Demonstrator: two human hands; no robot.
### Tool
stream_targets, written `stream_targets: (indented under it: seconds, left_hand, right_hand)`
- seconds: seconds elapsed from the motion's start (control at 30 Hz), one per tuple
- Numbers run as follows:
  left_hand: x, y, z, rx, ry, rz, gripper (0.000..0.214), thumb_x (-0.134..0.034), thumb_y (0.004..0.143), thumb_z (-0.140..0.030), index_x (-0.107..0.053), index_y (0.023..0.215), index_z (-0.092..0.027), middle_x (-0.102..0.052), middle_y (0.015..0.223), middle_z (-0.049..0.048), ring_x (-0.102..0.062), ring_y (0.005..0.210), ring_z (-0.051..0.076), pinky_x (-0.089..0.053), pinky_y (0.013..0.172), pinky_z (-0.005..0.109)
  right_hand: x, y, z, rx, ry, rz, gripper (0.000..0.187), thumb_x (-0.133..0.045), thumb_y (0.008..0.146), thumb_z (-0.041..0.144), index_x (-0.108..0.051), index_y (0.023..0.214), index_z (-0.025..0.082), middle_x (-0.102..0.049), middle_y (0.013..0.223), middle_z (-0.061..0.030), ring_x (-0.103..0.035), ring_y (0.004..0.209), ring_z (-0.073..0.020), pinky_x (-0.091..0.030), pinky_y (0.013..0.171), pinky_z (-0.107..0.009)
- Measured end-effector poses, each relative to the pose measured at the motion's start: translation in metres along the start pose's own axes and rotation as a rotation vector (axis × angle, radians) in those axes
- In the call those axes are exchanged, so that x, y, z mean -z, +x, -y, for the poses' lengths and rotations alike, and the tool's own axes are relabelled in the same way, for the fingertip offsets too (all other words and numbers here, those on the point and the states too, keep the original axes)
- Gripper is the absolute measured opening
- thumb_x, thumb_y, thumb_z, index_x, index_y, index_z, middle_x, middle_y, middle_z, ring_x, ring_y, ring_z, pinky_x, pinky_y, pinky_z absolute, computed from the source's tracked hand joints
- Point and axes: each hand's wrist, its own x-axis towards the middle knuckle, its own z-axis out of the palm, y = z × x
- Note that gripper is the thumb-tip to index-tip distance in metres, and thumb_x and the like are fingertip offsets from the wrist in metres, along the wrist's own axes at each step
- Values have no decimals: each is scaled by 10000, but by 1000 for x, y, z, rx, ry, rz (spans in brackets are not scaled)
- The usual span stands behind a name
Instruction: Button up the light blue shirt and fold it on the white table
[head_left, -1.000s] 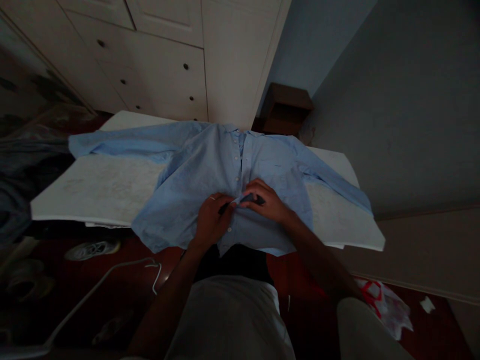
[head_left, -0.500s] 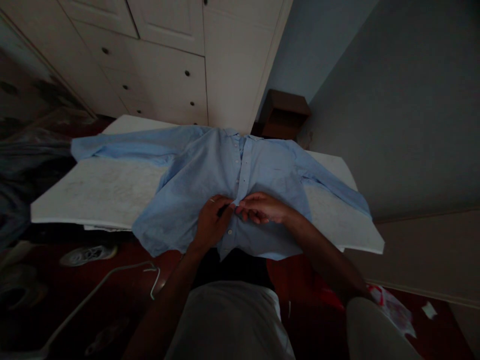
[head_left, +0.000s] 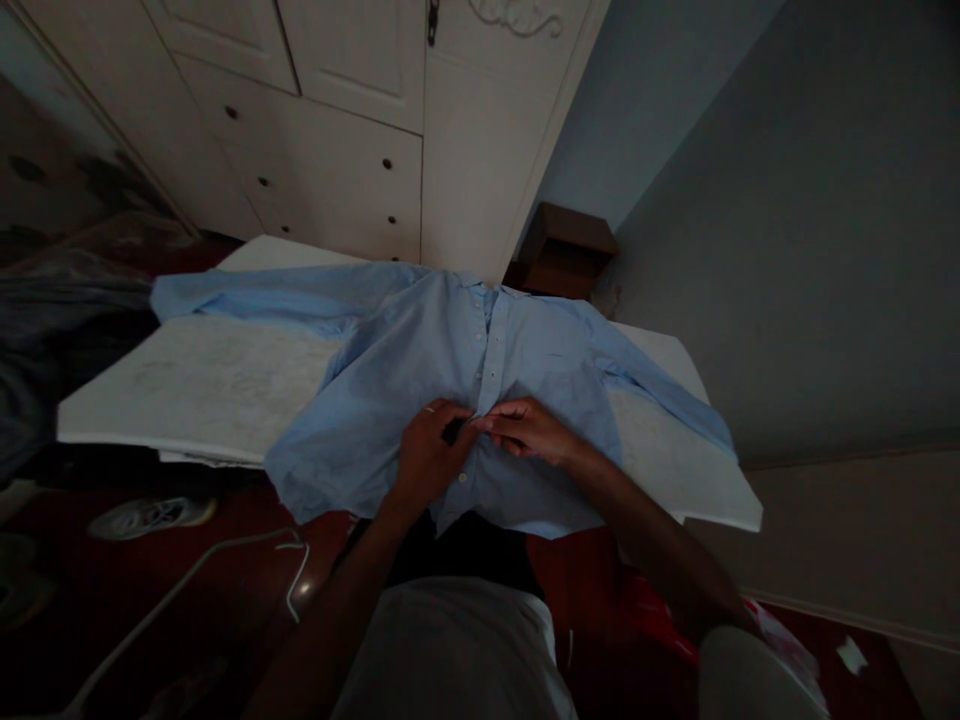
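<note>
White tabletop, shirt placket in right grip

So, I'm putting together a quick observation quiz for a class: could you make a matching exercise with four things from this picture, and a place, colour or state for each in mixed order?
1. shirt
2. shoe
3. small cabinet
4. left hand

A. on the dark red floor
B. brown, open-fronted
C. wearing a ring
D. spread, sleeves out, on the white tabletop

Right pairs: 1-D, 2-A, 3-B, 4-C
</note>
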Motion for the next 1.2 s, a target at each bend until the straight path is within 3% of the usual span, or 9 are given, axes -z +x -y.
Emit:
stream_targets:
  seconds: [0.23, 0.4, 0.6, 0.87, 1.0, 1.2]
  left_hand:
    - [1, 1, 1, 25, -39, 40, 175, -553, 893, -279, -675, 797, -199, -657, 812, 12, -612, 805, 155, -451, 752, 288]
    - [1, 2, 0, 21, -33, 27, 179, -537, 897, -271, -665, 802, -191, -652, 811, 17, -608, 803, 157, -452, 754, 289]
    - [0, 3, 0, 33, -5, 34, 156, -562, 881, -261, -682, 801, -201, -661, 815, 14, -614, 795, 159, -458, 752, 299]
    - [0, 5, 1, 19, 86, 50, 134, -576, 858, -239, -691, 796, -206, -676, 838, 22, -623, 802, 164, -469, 760, 302]
    - [-1, 6, 1, 34, 120, 43, 125, -583, 846, -249, -690, 800, -201, -675, 833, 28, -622, 791, 167, -477, 751, 308]
    - [-1, 6, 3, 36, 127, 37, 128, -581, 840, -248, -678, 770, -201, -675, 807, 22, -624, 789, 170, -478, 743, 312]
  right_hand:
    - [-3, -2, 1, 38, -127, -76, 188, -657, 771, 335, -691, 785, 151, -571, 557, 56, -420, 383, -33, -271, 349, -162]
    - [0, -1, -1, 80, -224, -45, 228, -638, 801, 356, -685, 720, 148, -557, 547, 46, -432, 408, -39, -302, 389, -167]
    - [5, 1, -6, 172, -329, -15, 305, -609, 837, 440, -719, 832, 155, -574, 597, 31, -465, 440, -53, -352, 429, -182]
    - [6, 7, -14, 259, -368, -37, 343, -591, 859, 479, -697, 831, 155, -588, 634, 20, -473, 447, -58, -381, 447, -190]
    - [-1, 4, -8, 264, -448, -118, 284, -550, 899, 402, -687, 813, 168, -594, 637, 19, -497, 469, -73, -399, 478, -205]
    - [-16, -8, 5, 444, -876, -304, 98, -618, 867, 275, -684, 881, 204, -668, 812, -31, -601, 756, -159, -465, 739, -295]
